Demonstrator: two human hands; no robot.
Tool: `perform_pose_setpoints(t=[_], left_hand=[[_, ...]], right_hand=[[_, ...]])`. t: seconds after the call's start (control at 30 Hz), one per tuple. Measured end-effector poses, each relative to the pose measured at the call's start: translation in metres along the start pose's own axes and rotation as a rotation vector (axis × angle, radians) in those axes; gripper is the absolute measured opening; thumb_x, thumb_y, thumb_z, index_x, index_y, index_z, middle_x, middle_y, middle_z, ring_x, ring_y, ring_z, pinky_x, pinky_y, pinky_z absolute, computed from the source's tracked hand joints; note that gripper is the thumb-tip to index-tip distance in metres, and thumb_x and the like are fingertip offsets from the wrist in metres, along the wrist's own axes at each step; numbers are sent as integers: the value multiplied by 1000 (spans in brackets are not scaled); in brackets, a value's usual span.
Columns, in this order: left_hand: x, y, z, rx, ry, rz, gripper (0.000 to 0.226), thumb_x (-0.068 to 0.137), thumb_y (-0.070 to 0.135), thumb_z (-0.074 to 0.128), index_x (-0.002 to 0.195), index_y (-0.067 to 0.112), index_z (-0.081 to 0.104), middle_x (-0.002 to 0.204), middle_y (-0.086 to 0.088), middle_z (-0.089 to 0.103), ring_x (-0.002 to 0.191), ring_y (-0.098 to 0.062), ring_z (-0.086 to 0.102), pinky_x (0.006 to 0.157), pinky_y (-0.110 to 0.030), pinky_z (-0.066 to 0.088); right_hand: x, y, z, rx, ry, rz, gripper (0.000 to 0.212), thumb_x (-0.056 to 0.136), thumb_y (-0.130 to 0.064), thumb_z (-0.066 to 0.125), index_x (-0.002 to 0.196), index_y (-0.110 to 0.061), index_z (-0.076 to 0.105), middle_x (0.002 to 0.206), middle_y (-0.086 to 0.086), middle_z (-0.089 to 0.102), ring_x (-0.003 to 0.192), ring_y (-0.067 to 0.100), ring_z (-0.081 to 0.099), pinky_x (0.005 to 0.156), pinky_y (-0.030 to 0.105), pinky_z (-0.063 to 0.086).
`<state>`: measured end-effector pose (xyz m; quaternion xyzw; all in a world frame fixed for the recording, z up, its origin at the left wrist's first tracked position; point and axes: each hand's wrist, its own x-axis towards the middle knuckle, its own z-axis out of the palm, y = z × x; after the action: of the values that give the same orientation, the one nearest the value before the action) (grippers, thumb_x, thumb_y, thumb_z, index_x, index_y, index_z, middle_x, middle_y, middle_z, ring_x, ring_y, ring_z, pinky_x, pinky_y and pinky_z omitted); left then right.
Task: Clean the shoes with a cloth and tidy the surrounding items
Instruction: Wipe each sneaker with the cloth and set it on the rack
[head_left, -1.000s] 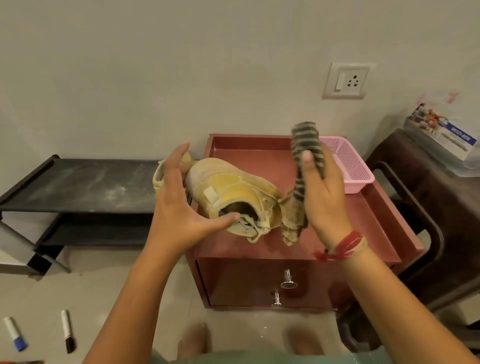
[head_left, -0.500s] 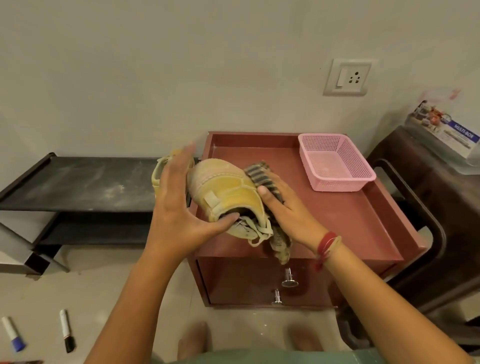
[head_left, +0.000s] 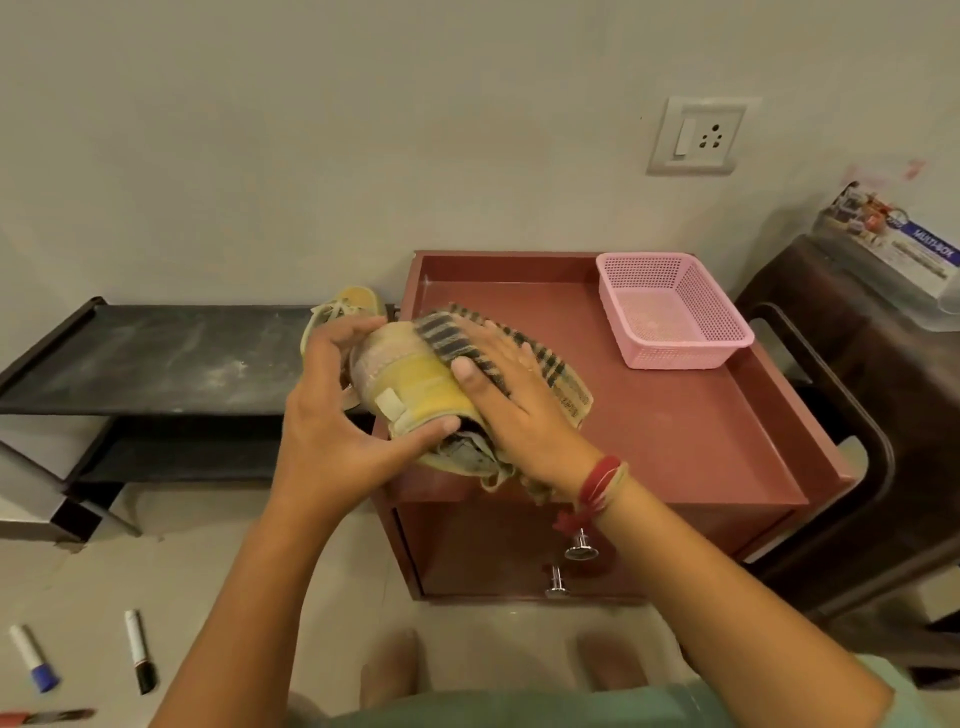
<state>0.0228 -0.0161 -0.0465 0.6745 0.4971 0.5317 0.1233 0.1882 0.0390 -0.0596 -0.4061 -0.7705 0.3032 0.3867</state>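
A dusty yellow shoe (head_left: 415, 384) lies on its side at the front left corner of the red cabinet top (head_left: 675, 436). My left hand (head_left: 337, 415) grips it from the left, thumb at the shoe's opening. My right hand (head_left: 514, 410) presses a striped cloth (head_left: 452, 332) flat over the shoe's toe and right side. A second yellow shoe (head_left: 353, 306) peeks out behind, at the right end of the black rack (head_left: 156, 358); most of it is hidden.
A pink mesh basket (head_left: 670, 312) stands at the cabinet's back right. A dark chair (head_left: 857, 415) with a clear box (head_left: 893, 249) is on the right. Markers (head_left: 140, 649) (head_left: 34, 657) lie on the floor at left. My feet (head_left: 389, 665) are near the cabinet's drawer knobs (head_left: 579, 545).
My right hand came down from mid-air with the cloth and now presses it over the shoe's toe. My left hand closed more firmly round the shoe.
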Motion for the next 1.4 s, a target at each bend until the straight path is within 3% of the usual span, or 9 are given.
perform_pose_setpoints(t=[0.2,0.33,0.47,0.6,0.7,0.83,0.93,1.1,1.4], left_hand=[[-1,-8,-3,60,-1,-58,73,60,57,78,118,23,49,120,9,53,112,-7,54,90,-22,49],[-1,-8,-1,72,19,-43,66,61,56,76,114,25,51,118,15,51,112,-10,53,89,-36,51],[0,-9,-1,93,11,-26,65,62,56,75,114,24,51,119,13,50,114,-5,50,89,-29,49],[-2,-15,-5,104,24,-55,65,64,58,74,112,18,55,117,9,53,114,-8,52,88,-35,52],[-3,-21,-9,83,39,-108,63,65,59,73,112,20,56,115,10,55,113,-12,54,88,-44,53],[-3,-30,-13,102,40,-179,58,65,62,71,109,29,54,117,7,58,111,-14,56,88,-46,52],[-3,-35,-15,95,44,-215,58,64,62,72,109,30,54,117,6,60,110,-17,58,87,-48,52],[-4,-37,-13,86,45,-206,57,66,61,72,110,30,53,119,5,59,111,-17,58,87,-47,52],[-3,-44,-18,42,24,-261,50,64,62,72,105,42,51,122,7,59,115,-15,57,90,-43,53]], right_hand=[[-15,64,-10,-59,59,219,71,86,-72,24,146,-34,26,156,-12,17,144,5,0,119,43,5],[-12,74,-16,53,193,366,83,81,-79,25,137,-22,43,143,5,43,136,20,33,115,47,25],[-11,31,-1,3,172,80,45,97,-52,31,140,-39,32,152,-11,28,143,8,17,117,37,8],[-14,52,9,-64,141,81,68,84,-73,18,143,-40,29,154,-16,23,143,1,4,117,35,-2],[-18,79,-2,-50,153,259,65,87,-66,26,139,-29,40,148,-1,38,141,15,24,115,31,19],[-10,84,-31,132,372,490,39,100,-34,38,94,-3,61,98,13,66,96,27,62,61,12,39],[-2,71,-35,252,503,409,21,100,-36,40,105,-24,56,112,2,61,103,14,55,86,20,38],[-11,63,6,60,171,175,36,99,-42,35,134,-39,35,143,-16,33,139,6,20,116,30,12],[-16,79,-4,90,239,321,59,96,-52,31,146,-21,29,154,0,24,142,14,19,112,28,16]])
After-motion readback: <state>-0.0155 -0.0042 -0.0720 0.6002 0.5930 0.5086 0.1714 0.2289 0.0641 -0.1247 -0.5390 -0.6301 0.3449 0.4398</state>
